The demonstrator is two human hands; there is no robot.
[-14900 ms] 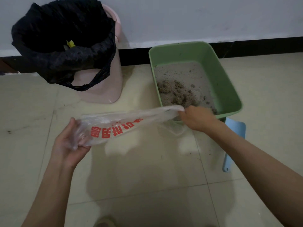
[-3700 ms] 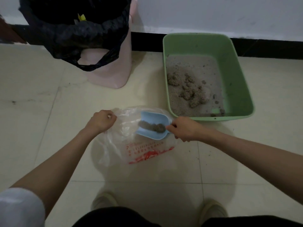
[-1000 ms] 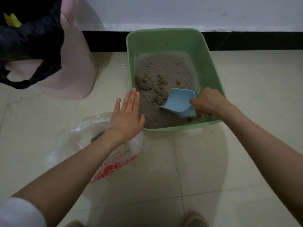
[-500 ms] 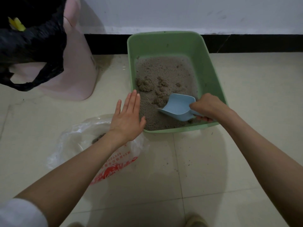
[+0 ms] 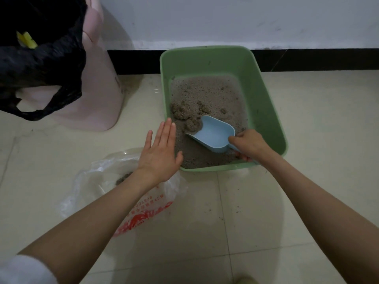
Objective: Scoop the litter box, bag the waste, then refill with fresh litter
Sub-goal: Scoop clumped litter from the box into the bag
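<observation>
Obstacles: green rectangular plastic litter box (image 5: 264, 103) against the black baseboard (image 5: 320, 60); its raised walls bound entry except from above. Inside, light blue plastic scoop (image 5: 213, 134) and right hand (image 5: 249, 144) occupy the near right corner. Left hand (image 5: 162, 152) lies flat at the near left wall. Clear plastic bag with red print (image 5: 98, 181) lies just beside that corner. Pink bin with black liner (image 5: 96, 95) stands left, apart. Free: tiled floor (image 5: 317, 140) right of the box, and the strip between bin and box.

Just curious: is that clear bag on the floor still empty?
No. The clear bag lies open on the tiles with a small dark clump of waste showing inside.
</observation>
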